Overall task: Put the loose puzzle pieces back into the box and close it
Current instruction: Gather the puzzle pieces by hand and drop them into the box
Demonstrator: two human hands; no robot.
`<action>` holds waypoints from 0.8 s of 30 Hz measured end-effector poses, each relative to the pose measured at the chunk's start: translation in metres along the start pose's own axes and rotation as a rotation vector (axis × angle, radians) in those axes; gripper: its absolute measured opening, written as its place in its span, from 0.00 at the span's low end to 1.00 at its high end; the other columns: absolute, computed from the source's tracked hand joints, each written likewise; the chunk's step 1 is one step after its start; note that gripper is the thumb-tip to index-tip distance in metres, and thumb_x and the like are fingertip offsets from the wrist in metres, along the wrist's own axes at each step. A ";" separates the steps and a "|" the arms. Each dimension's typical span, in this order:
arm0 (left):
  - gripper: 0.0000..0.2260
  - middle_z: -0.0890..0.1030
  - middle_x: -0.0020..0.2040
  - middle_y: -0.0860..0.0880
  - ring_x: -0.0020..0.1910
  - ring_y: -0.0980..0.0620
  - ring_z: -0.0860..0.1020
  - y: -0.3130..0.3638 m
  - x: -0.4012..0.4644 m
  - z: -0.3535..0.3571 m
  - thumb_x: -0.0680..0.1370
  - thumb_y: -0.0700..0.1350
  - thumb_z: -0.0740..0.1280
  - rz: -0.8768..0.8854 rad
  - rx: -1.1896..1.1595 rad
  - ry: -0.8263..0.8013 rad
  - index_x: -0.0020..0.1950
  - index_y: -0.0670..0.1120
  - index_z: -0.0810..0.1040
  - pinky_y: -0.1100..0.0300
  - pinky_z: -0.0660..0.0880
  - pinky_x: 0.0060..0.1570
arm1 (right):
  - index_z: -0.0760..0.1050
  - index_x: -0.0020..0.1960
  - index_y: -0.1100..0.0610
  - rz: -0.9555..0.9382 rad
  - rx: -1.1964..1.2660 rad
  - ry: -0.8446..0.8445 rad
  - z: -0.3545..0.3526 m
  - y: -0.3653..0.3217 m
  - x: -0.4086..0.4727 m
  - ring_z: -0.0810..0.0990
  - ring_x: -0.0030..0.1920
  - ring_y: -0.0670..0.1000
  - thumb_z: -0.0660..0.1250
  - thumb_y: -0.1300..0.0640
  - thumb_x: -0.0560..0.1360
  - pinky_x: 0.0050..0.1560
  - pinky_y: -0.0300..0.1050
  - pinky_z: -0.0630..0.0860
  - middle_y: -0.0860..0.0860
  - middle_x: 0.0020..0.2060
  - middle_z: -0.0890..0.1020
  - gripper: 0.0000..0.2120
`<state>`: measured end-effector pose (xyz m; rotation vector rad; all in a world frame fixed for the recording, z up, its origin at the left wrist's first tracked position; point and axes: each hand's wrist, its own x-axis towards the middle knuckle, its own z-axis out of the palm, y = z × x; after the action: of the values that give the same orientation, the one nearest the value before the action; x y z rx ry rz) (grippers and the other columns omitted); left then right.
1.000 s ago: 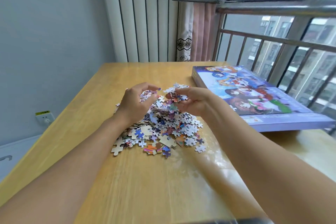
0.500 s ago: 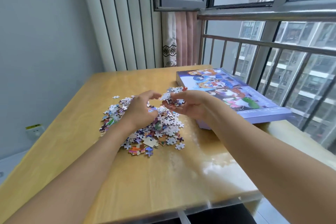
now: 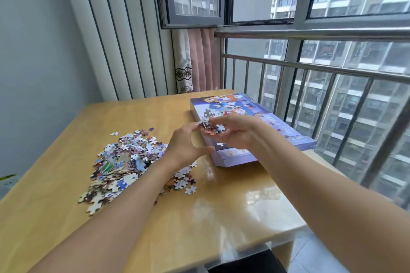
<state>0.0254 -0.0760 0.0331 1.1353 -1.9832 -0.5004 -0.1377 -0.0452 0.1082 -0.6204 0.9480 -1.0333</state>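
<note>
A heap of loose puzzle pieces (image 3: 128, 162) lies on the left half of the wooden table (image 3: 221, 217). The purple puzzle box (image 3: 235, 156), with cartoon art on its lid, sits to the right by the railing, lid on. My right hand (image 3: 235, 134) is cupped above the box's near left corner and holds a handful of pieces (image 3: 210, 125). My left hand (image 3: 185, 147) hovers just beside it. Its thumb touches the handful and its fingers stretch out beneath, blurred.
A metal railing (image 3: 310, 66) and window run along the table's right side, right behind the box. A white ribbed panel (image 3: 124, 40) and a pink curtain (image 3: 199, 62) stand beyond the far edge. The table's near right corner (image 3: 286, 235) drops off to the floor.
Both hands have lifted off the heap and carried a handful of pieces rightward, now over the box's left corner. The view has swung up and to the right.
</note>
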 end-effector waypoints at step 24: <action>0.04 0.86 0.45 0.54 0.49 0.50 0.83 0.020 0.048 -0.002 0.76 0.51 0.73 -0.147 -0.159 0.133 0.47 0.53 0.86 0.50 0.80 0.53 | 0.68 0.68 0.68 -0.101 0.147 -0.025 -0.008 -0.011 -0.055 0.81 0.56 0.63 0.64 0.69 0.80 0.30 0.47 0.83 0.68 0.63 0.76 0.17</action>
<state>0.0021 -0.1059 0.0681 1.1884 -1.7230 -0.6306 -0.1603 0.0006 0.1325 -0.5616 0.8176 -1.1712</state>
